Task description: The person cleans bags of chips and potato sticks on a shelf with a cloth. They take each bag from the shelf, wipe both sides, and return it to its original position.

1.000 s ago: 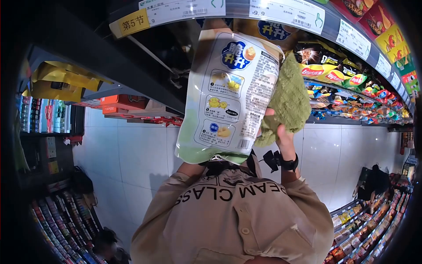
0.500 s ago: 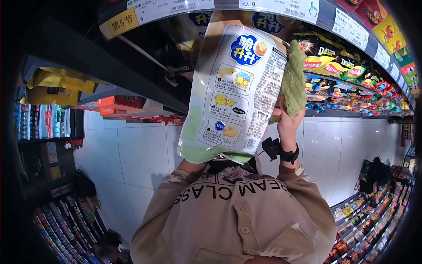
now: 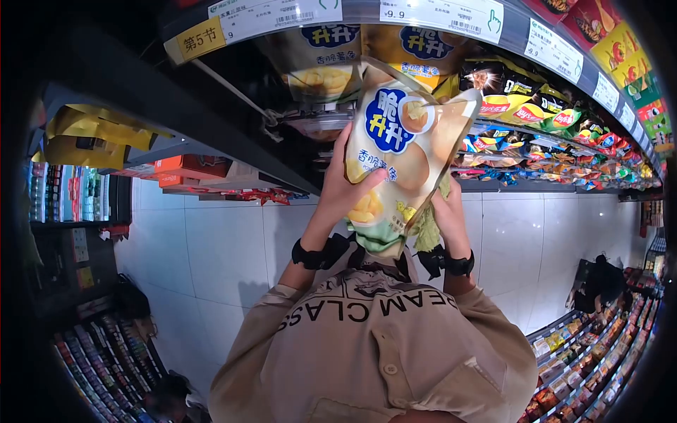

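A snack bag (image 3: 416, 162) with a blue logo and pictures of potatoes is held up before my chest, its printed front towards me. My left hand (image 3: 345, 183) grips the bag's left side, thumb across the front. At the lower right edge, my right hand (image 3: 448, 215) is closed around a green cloth (image 3: 427, 229) and supports the bag; its fingers are partly hidden behind it. Bags with the same logo, a pale snack bag (image 3: 321, 70) and a yellow-brown snack bag (image 3: 395, 53), stand on the shelf just beyond.
A shelf edge with price tags (image 3: 444, 17) curves across the top. Colourful chip bags (image 3: 536, 113) line the shelves to the right. A dark shelf panel (image 3: 176, 106) runs along the left. White floor tiles (image 3: 226, 233) lie below, and a person in dark clothes (image 3: 599, 282) is far right.
The bag has turned from its back to its front and come lower. My left hand now shows, gripping its left side. The cloth and my right hand have moved down, partly behind the bag.
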A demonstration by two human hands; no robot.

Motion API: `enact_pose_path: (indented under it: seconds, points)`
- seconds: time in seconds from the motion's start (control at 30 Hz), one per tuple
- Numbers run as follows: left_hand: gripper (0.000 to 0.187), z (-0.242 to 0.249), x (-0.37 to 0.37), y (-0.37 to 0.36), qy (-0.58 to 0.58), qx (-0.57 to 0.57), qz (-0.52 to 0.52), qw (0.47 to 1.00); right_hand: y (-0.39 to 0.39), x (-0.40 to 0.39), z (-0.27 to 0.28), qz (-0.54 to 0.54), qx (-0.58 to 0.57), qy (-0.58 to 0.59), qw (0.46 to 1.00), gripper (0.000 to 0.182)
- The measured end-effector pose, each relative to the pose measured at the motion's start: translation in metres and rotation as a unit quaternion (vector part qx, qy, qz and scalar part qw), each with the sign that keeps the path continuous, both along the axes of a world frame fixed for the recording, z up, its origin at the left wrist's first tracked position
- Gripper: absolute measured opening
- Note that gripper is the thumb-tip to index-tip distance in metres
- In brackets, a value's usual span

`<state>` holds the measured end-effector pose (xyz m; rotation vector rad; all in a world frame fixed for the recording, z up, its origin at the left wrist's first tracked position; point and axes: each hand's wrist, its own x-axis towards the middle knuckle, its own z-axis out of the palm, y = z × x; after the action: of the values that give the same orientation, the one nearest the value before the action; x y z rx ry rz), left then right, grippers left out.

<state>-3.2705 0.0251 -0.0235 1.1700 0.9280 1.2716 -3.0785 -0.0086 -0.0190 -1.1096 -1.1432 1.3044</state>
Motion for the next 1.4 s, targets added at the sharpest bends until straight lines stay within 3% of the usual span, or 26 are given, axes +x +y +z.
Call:
enact_pose_path:
  seconds: [0.13,0.2,0.23,0.27,0.33,0.4,0.47,0.53,0.57,0.67,0.73,0.8,0.83,0.87,0.93,0.97,1.0,1.03,1.07,1.13,1.2,1.3,1.4]
  points:
    - [0.084,-0.008,0.003,-0.003,-0.018,-0.027,0.060,0.998,-0.004,0.015,-0.013,0.053,0.005,0.046,0.998,0.050]
    - [0.080,-0.002,0.005,-0.004,-0.013,0.030,0.128,0.991,-0.004,0.020,-0.013,0.153,0.020,0.063,0.986,0.057]
    - [0.081,0.004,0.005,-0.004,-0.025,0.045,0.147,0.988,0.000,-0.004,0.007,0.055,0.076,0.025,0.995,0.050]
    - [0.081,0.009,0.004,-0.002,-0.026,0.045,0.148,0.988,0.007,-0.012,0.015,0.056,0.076,0.023,0.995,0.050]
    - [0.084,0.020,0.001,0.007,0.061,0.128,0.228,0.963,0.028,-0.021,0.026,0.019,0.052,-0.104,0.993,0.043]
    - [0.089,0.038,-0.002,0.023,0.043,0.136,0.267,0.953,0.054,-0.030,0.044,0.018,0.079,-0.101,0.992,0.039]
    - [0.094,0.038,-0.020,0.056,0.228,0.228,0.338,0.884,0.080,-0.041,0.053,0.016,0.112,-0.096,0.989,0.036]
    - [0.096,0.047,-0.030,0.083,0.237,0.291,0.355,0.856,0.096,-0.054,0.055,-0.043,0.144,-0.063,0.987,0.034]
    - [0.092,0.056,-0.032,0.085,0.258,0.216,0.368,0.867,0.104,-0.060,0.054,-0.038,0.146,-0.063,0.986,0.034]
    - [0.082,0.064,-0.039,0.097,0.299,0.194,0.380,0.853,0.136,-0.071,0.055,-0.072,0.179,0.019,0.981,0.027]
    - [0.074,0.046,-0.042,0.127,0.295,0.194,0.423,0.835,0.162,-0.071,0.060,-0.069,0.178,-0.098,0.977,0.024]
    - [0.072,0.042,-0.042,0.150,0.109,0.289,0.418,0.854,0.180,-0.082,0.060,-0.152,0.298,-0.075,0.939,0.020]
    - [0.078,0.042,-0.041,0.155,0.094,0.307,0.425,0.847,0.186,-0.085,0.061,-0.176,0.366,-0.067,0.911,0.017]
    - [0.078,0.039,-0.044,0.154,0.094,0.304,0.425,0.847,0.185,-0.082,0.058,-0.175,0.364,-0.068,0.912,0.017]
    - [0.086,0.036,-0.054,0.151,0.336,0.249,0.465,0.780,0.180,-0.074,0.052,-0.149,0.269,-0.224,0.925,0.018]
    - [0.086,0.030,-0.055,0.150,0.334,0.249,0.464,0.781,0.175,-0.071,0.046,-0.120,0.232,-0.250,0.932,0.021]
    - [0.085,0.019,-0.056,0.149,0.399,0.181,0.462,0.771,0.173,-0.068,0.036,-0.091,0.197,-0.274,0.937,0.024]
    - [0.085,0.016,-0.054,0.145,0.461,0.110,0.455,0.754,0.170,-0.070,0.024,-0.133,0.266,-0.263,0.918,0.027]
    - [0.085,0.013,-0.053,0.141,0.461,0.107,0.454,0.755,0.173,-0.069,0.016,-0.132,0.264,-0.264,0.918,0.027]
    - [0.079,0.016,-0.052,0.128,0.287,0.112,0.354,0.883,0.168,-0.070,0.014,-0.160,0.287,-0.260,0.908,0.025]
    - [0.080,0.005,-0.059,0.130,0.310,0.137,0.356,0.871,0.168,-0.070,0.012,-0.158,0.272,-0.268,0.911,0.024]
    - [0.076,0.000,-0.064,0.127,0.156,0.150,0.242,0.946,0.165,-0.070,0.018,-0.151,0.277,-0.277,0.908,0.024]
    - [0.074,0.000,-0.066,0.113,0.161,0.137,0.299,0.931,0.156,-0.082,0.026,-0.120,0.323,-0.204,0.916,0.027]
